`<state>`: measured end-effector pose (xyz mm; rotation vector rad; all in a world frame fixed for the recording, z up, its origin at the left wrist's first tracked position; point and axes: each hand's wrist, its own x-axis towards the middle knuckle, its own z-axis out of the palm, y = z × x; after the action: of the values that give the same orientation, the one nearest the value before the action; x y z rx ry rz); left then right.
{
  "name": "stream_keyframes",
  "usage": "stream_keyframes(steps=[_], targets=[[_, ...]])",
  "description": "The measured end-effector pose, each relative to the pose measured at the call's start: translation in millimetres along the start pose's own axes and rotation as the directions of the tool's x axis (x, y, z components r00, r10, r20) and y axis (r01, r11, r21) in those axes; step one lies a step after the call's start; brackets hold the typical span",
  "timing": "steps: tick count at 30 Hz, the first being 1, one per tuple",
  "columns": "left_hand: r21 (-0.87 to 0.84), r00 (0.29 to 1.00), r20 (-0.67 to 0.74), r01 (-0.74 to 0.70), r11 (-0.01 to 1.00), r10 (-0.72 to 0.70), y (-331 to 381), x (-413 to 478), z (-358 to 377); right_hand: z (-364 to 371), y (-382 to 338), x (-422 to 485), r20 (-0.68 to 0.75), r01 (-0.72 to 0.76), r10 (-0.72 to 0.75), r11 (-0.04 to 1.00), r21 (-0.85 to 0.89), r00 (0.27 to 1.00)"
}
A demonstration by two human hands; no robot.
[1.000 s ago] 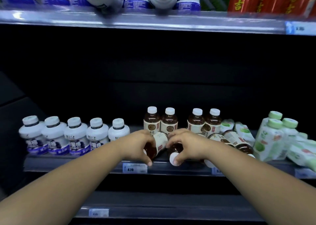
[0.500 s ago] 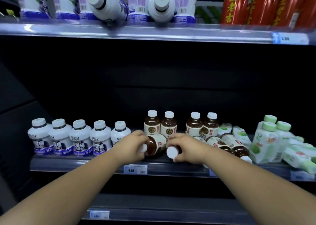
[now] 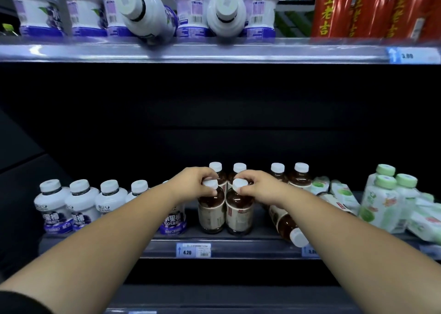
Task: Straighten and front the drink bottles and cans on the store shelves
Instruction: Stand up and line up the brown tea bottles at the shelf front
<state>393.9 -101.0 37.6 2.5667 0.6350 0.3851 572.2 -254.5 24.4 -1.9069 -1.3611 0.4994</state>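
Two brown tea bottles with white caps stand upright side by side at the front of the middle shelf (image 3: 238,248). My left hand (image 3: 193,182) grips the cap of the left bottle (image 3: 211,214). My right hand (image 3: 259,186) grips the cap of the right bottle (image 3: 239,217). Behind them stand more brown bottles (image 3: 299,176) upright. Another brown bottle (image 3: 287,226) lies on its side to the right, cap toward the shelf edge, partly under my right forearm.
White and purple juice bottles (image 3: 53,206) stand in a row at the left. Green-capped white bottles (image 3: 381,201) stand at the right, with several toppled beside them. On the top shelf two white bottles (image 3: 145,13) lie tipped forward; red bottles (image 3: 334,10) stand at the right.
Both brown bottles were lying on the shelf in my hands; now they stand upright at the front, my hands on their caps. The camera has tilted up slightly.
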Motion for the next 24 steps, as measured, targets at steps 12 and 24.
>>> stream_keyframes(steps=[12, 24], targets=[[0.061, 0.996, 0.088, 0.017, 0.998, -0.023, -9.2, 18.6, -11.9, -1.7, -11.4, 16.6, -0.003, -0.006, 0.006, 0.993, -0.119, 1.000], [-0.098, 0.979, 0.204, -0.005, 0.995, 0.025, -6.1, 14.7, -18.8, -8.8, -12.4, 10.4, 0.120, 0.052, -0.037, 0.991, -0.124, 0.992]])
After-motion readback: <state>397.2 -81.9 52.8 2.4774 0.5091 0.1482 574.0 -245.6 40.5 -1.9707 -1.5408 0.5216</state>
